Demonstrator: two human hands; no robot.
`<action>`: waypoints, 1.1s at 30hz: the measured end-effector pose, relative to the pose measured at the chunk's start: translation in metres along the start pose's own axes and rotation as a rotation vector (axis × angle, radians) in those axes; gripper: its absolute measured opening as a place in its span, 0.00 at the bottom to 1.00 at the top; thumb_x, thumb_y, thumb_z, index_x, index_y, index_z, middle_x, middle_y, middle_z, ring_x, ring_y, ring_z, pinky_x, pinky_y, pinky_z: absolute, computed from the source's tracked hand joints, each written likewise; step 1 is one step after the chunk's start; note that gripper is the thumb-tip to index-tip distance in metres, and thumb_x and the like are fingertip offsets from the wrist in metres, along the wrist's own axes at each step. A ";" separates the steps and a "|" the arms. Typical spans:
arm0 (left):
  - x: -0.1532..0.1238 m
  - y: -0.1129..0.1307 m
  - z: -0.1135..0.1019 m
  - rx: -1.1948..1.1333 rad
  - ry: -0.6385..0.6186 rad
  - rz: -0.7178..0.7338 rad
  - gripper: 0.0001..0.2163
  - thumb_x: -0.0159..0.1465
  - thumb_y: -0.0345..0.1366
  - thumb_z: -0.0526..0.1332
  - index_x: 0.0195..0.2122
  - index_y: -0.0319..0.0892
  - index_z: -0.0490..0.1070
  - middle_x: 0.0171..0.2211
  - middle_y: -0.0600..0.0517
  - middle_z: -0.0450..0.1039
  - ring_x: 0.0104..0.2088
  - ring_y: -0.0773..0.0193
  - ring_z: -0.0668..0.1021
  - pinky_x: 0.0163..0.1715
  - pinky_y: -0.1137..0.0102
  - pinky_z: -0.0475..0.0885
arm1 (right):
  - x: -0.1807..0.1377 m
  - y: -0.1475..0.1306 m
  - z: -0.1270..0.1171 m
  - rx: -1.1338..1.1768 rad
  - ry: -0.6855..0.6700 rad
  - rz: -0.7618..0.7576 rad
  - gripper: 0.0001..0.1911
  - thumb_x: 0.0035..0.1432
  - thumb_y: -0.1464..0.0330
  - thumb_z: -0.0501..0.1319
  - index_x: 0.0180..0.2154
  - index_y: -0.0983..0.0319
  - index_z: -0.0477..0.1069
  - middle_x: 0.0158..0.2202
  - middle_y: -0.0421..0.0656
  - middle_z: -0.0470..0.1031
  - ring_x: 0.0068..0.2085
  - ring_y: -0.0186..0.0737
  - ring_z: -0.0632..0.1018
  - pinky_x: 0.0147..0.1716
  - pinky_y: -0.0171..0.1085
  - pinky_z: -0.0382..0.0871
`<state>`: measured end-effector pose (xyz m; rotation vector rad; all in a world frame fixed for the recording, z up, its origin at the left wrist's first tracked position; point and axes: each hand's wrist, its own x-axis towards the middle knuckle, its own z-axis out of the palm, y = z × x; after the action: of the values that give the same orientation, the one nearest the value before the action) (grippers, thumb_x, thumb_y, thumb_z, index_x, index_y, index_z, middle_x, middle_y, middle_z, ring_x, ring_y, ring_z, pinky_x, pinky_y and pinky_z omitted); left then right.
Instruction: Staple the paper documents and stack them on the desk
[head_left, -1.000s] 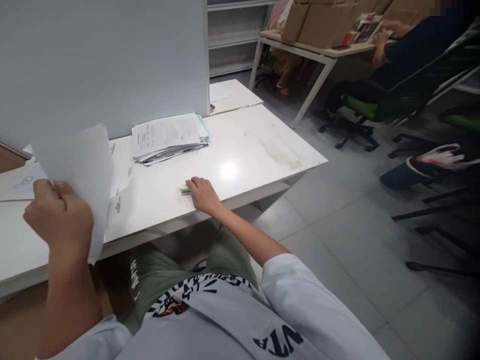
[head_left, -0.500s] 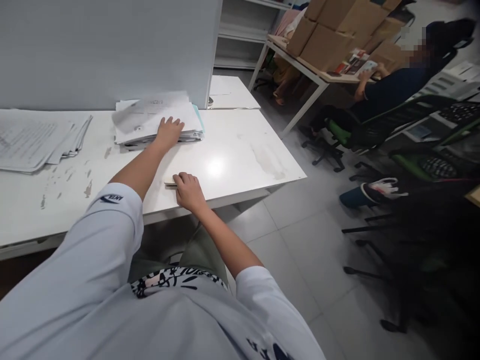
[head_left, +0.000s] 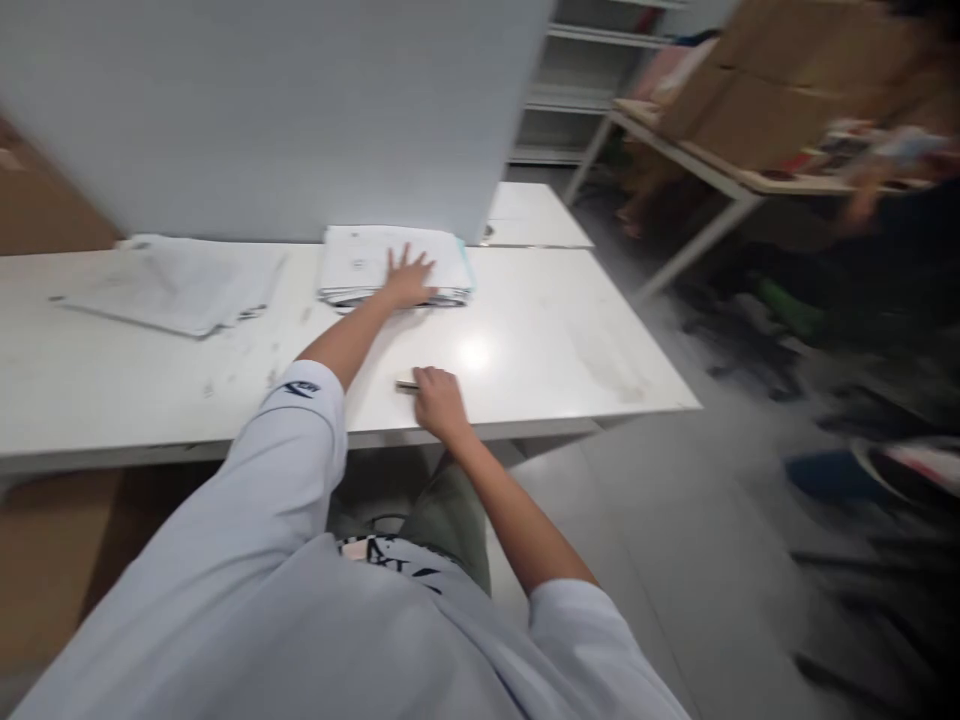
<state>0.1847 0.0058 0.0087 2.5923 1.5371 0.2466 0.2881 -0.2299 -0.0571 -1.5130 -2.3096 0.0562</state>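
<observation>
My left hand (head_left: pixel 410 279) lies with fingers spread on a thick stack of papers (head_left: pixel 360 262) against the partition. The top sheet is white and flat, and a light blue edge shows at the stack's right side. Closer to the desk's front edge, my right hand (head_left: pixel 439 398) is closed round a small, flat, pale object (head_left: pixel 406 384) with a dark lower edge. Its kind is hard to make out, since the fingers cover most of it. Both hands are over the white desk (head_left: pixel 540 350).
Another spread of papers (head_left: pixel 180 285) lies to the left. A grey partition (head_left: pixel 300 110) stands behind, with a cardboard box (head_left: pixel 45 205) at far left. At right are a table with cardboard boxes (head_left: pixel 780 95), a blurred seated person (head_left: pixel 900 250) and a blue bin (head_left: pixel 836 475).
The view has turned left, so everything sits further right. My left hand's fingers have spread wider, and the stack's top sheet, bulged before, is flatter. My right hand keeps hold of the pale object.
</observation>
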 end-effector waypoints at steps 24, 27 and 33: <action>-0.327 -0.222 -0.036 0.349 0.263 -0.774 0.21 0.72 0.36 0.38 0.43 0.32 0.69 0.39 0.34 0.73 0.43 0.47 0.74 0.40 0.60 0.65 | -0.012 -0.009 0.011 -0.011 0.149 0.046 0.18 0.57 0.74 0.52 0.49 0.65 0.68 0.40 0.50 0.73 0.42 0.49 0.69 0.44 0.43 0.60; -0.339 -0.206 -0.031 0.440 0.246 -0.620 0.20 0.72 0.35 0.40 0.41 0.32 0.70 0.37 0.35 0.73 0.42 0.47 0.74 0.41 0.59 0.63 | -0.011 -0.009 0.012 -0.013 0.173 0.047 0.18 0.58 0.74 0.51 0.50 0.65 0.69 0.40 0.49 0.73 0.41 0.48 0.69 0.44 0.42 0.60; -0.355 -0.160 -0.019 0.462 0.249 -0.496 0.13 0.66 0.25 0.47 0.40 0.33 0.71 0.38 0.34 0.73 0.42 0.46 0.74 0.41 0.58 0.61 | -0.013 -0.009 0.017 -0.008 0.200 0.035 0.19 0.57 0.74 0.51 0.49 0.65 0.69 0.40 0.49 0.73 0.42 0.47 0.70 0.44 0.42 0.61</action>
<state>-0.1239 -0.2295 -0.0300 2.4264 2.5224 0.1835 0.2789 -0.2421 -0.0743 -1.4906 -2.1289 -0.0918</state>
